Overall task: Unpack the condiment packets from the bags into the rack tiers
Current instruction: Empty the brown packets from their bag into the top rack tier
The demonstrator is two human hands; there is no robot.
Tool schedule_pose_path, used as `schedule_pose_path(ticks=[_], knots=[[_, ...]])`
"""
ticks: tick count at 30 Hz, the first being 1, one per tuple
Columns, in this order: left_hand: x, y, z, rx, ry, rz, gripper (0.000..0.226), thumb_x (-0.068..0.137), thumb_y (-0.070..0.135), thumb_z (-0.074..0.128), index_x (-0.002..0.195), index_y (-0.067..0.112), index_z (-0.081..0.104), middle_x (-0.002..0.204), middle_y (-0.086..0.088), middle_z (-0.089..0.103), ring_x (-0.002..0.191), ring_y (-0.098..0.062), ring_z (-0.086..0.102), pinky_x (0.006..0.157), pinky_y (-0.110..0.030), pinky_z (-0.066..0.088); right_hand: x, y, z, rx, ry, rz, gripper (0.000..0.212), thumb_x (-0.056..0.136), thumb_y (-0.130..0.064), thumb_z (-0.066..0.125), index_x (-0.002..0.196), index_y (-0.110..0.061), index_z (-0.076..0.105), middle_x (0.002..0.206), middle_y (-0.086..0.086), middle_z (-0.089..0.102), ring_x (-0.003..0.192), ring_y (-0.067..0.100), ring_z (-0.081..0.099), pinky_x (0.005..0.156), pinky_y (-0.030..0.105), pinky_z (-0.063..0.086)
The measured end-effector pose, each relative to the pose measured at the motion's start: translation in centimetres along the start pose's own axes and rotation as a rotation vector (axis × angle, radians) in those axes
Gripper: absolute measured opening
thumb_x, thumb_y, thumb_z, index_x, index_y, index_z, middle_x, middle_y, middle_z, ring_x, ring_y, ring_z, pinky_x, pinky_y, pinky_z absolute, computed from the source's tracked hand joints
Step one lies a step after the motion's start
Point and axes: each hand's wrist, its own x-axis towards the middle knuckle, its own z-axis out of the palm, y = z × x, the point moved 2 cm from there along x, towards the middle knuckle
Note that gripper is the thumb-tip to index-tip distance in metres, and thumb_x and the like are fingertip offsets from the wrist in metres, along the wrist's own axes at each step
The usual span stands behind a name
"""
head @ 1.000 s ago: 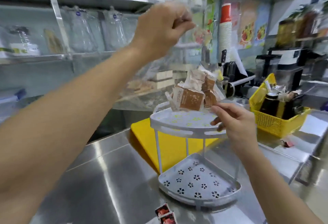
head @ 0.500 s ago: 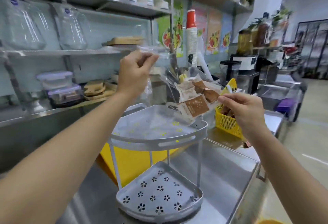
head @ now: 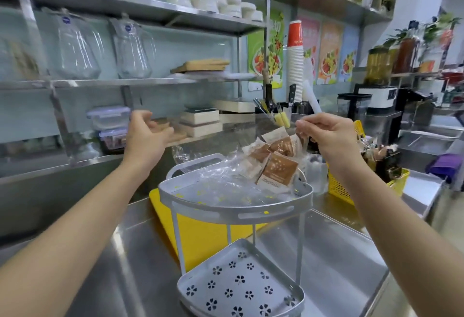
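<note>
A grey two-tier rack (head: 236, 210) stands on the steel counter. A clear plastic bag (head: 221, 178) lies slack across its top tier, with several brown and white condiment packets (head: 276, 166) bunched at the right end. My right hand (head: 329, 138) pinches the bag's upper right edge above the packets. My left hand (head: 144, 138) hovers to the left of the rack, fingers curled apart, holding nothing. The bottom tier (head: 241, 289), with flower-shaped holes, holds nothing.
A yellow board (head: 200, 233) lies behind the rack. A yellow basket (head: 339, 186) of utensils stands to the right. Wall shelves with glass jars (head: 133, 47) and boxes run behind. A tall stack of paper cups (head: 295, 60) stands at the back.
My left hand has let go of the bag and dropped to the left. The bag has slumped onto the top tier. My right hand now pinches the bag's right edge higher up.
</note>
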Motion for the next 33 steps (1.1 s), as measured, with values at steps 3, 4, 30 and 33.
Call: schedule_pose_path(ticks=[3, 4, 30, 33], knots=[[-0.2, 2.2, -0.9, 0.211, 0.065, 0.439, 0.044, 0.077, 0.028, 0.065, 0.114, 0.008, 0.051, 0.110, -0.012, 0.057, 0.106, -0.030, 0.052, 0.095, -0.043, 0.040, 0.5, -0.4, 0.9, 0.024, -0.048, -0.017, 0.006, 0.080, -0.001, 0.065, 0.083, -0.005, 0.069, 0.050, -0.015, 0.066, 0.051, -0.002, 0.059, 0.056, 0.009, 0.047], [-0.4, 2.9, -0.7, 0.267, 0.006, 0.533, 0.049, 0.075, 0.037, 0.063, 0.115, 0.011, 0.052, 0.113, -0.010, 0.058, 0.107, -0.028, 0.050, 0.095, -0.040, 0.037, 0.6, -0.5, 1.1, 0.023, -0.063, -0.018, 0.006, 0.080, -0.001, 0.064, 0.084, -0.004, 0.068, 0.050, -0.015, 0.066, 0.051, -0.002, 0.058, 0.055, 0.009, 0.046], [-0.5, -0.7, 3.9, -0.639, -0.533, -0.275, 0.100, 0.021, 0.053, 0.087, 0.109, 0.026, 0.048, 0.097, -0.002, 0.068, 0.095, -0.012, 0.061, 0.084, -0.029, 0.036, 4.9, -3.8, 1.7, 0.146, 0.049, 0.012, 0.016, 0.082, -0.009, 0.066, 0.067, -0.016, 0.065, 0.061, 0.001, 0.060, 0.052, 0.009, 0.051, 0.047, 0.017, 0.043], [-1.6, -2.3, 5.3, -0.635, -0.453, -0.241, 0.027, 0.068, 0.017, 0.076, 0.090, 0.012, 0.062, 0.072, -0.002, 0.074, 0.071, -0.013, 0.069, 0.066, -0.020, 0.048, 4.4, -2.3, 1.8, 0.147, 0.084, 0.066, 0.017, 0.082, -0.009, 0.066, 0.065, -0.016, 0.065, 0.059, 0.004, 0.058, 0.052, 0.012, 0.047, 0.050, 0.025, 0.041]])
